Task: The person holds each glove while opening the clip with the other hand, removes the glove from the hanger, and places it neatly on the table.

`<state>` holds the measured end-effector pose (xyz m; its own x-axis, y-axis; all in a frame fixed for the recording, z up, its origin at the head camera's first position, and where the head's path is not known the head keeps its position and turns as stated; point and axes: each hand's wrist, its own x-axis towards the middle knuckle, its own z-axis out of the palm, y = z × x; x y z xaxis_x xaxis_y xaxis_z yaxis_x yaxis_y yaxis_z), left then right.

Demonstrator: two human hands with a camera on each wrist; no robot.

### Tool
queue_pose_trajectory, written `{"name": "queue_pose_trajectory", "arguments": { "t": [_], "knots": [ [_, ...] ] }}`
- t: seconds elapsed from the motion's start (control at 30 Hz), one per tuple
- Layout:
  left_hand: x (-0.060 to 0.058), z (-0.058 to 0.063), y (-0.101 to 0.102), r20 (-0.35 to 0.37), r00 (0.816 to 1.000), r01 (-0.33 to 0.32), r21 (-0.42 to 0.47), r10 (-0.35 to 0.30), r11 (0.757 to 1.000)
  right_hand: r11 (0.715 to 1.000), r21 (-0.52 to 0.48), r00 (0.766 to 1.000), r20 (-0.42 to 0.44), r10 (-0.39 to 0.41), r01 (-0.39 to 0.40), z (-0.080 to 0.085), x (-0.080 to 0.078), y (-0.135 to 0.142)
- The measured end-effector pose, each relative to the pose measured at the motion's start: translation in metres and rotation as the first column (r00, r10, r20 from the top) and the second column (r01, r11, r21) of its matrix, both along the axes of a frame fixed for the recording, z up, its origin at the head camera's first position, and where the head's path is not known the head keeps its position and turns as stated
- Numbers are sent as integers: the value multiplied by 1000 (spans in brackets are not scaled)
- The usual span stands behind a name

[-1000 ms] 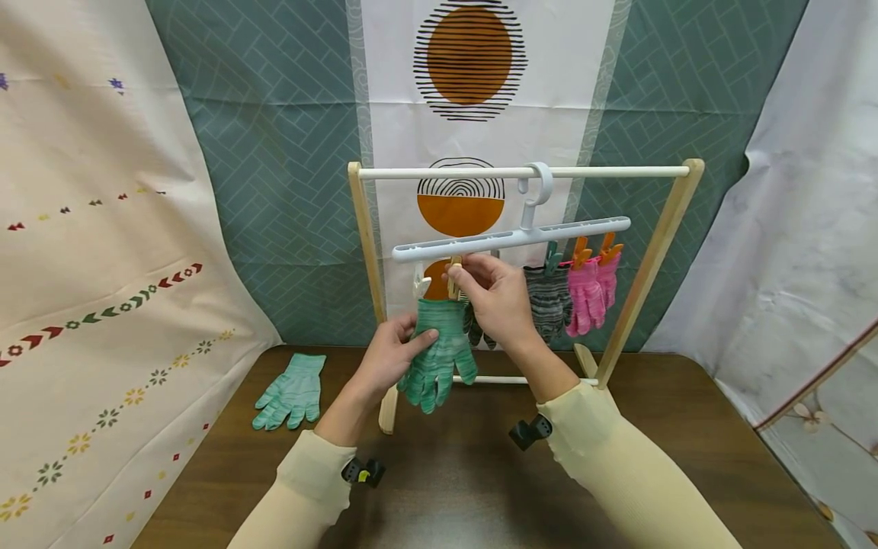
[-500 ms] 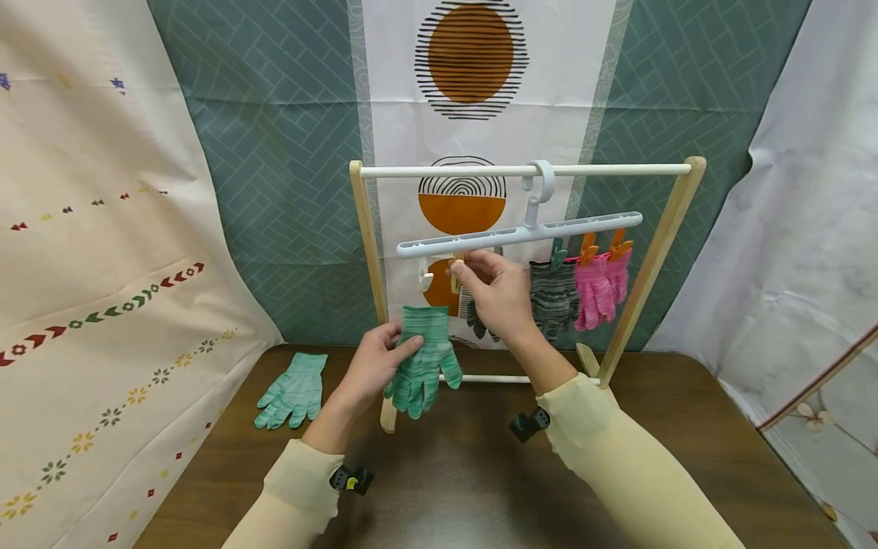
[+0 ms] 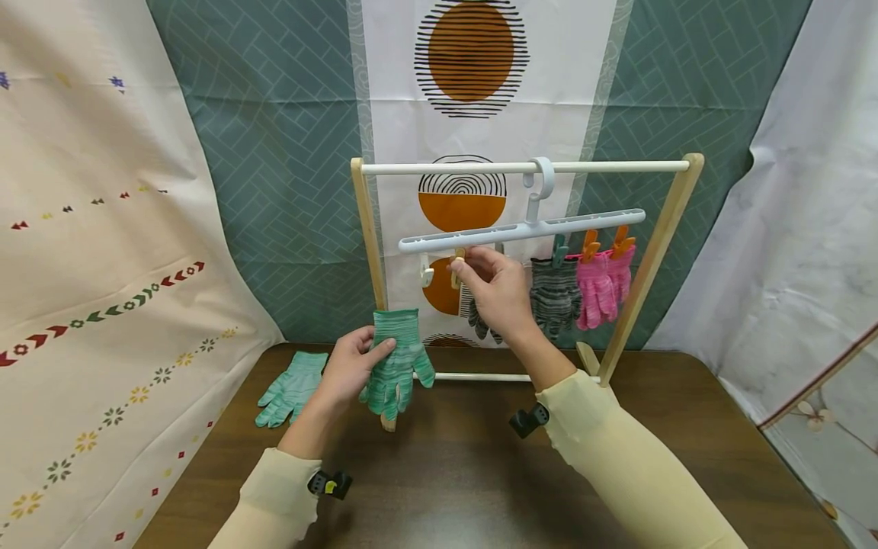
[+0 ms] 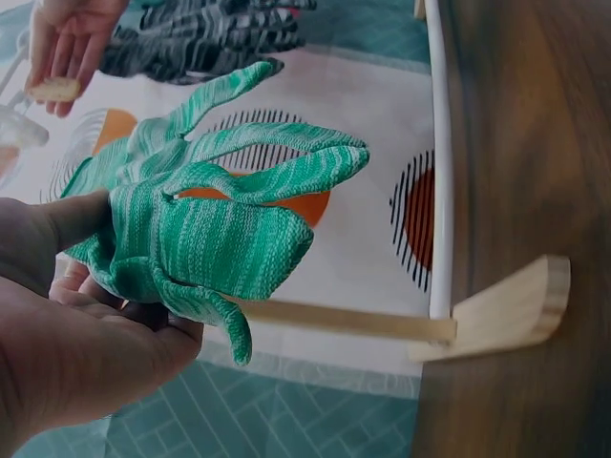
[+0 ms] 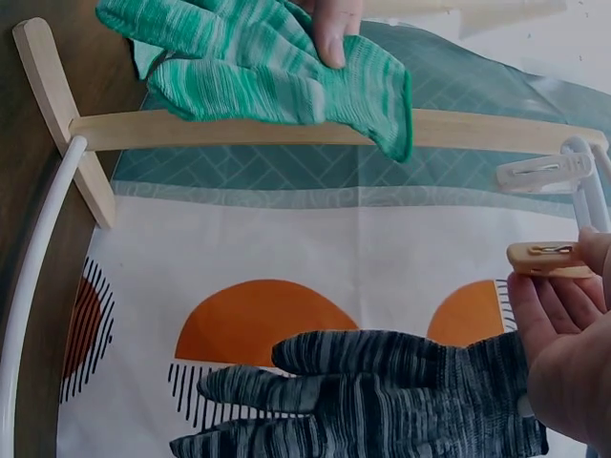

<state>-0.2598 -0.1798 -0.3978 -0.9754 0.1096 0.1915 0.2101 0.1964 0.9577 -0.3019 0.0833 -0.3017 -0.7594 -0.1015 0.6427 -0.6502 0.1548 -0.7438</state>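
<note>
My left hand (image 3: 348, 367) pinches a green knit glove (image 3: 396, 357) near its cuff, thumb in front, left of the hanger. In the left wrist view the glove (image 4: 205, 224) sags with its fingers pointing away from the palm. My right hand (image 3: 501, 293) pinches a tan clothespin (image 3: 456, 276) under the left part of the pale hanger (image 3: 473, 241). A white clip (image 3: 426, 273) hangs beside it with nothing in it. The right wrist view shows the tan clothespin (image 5: 544, 256) between thumb and fingers, above a dark striped glove (image 5: 420, 386).
A second green glove (image 3: 295, 387) lies on the brown table (image 3: 439, 473), partly behind my left hand. Grey-black gloves (image 3: 552, 293) and pink gloves (image 3: 604, 286) hang by clips at the hanger's right. A wooden rack (image 3: 655, 267) carries the hanger on its white bar (image 3: 617, 167).
The green glove has come away from below the clips, moving left and slightly down in my left hand. My right hand keeps its hold on the tan clothespin. The hanger has shifted slightly right.
</note>
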Motion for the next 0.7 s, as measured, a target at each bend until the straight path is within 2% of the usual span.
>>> {"name": "queue_pose_trajectory", "arguments": {
  "t": [0.33, 0.57, 0.7],
  "knots": [
    [-1, -9, -27, -14, 999, -44, 30, 44, 999, 1000, -6, 1000, 14, 23, -22, 1, 0, 0],
    [4, -12, -46, 27, 991, -127, -73, 129, 989, 1000, -4, 999, 24, 31, -31, 2, 2, 0],
    [1, -17, -56, 49, 988, -145, -77, 149, 986, 999, -10, 999, 19, 36, -35, 4, 2, -1]
  ]
}}
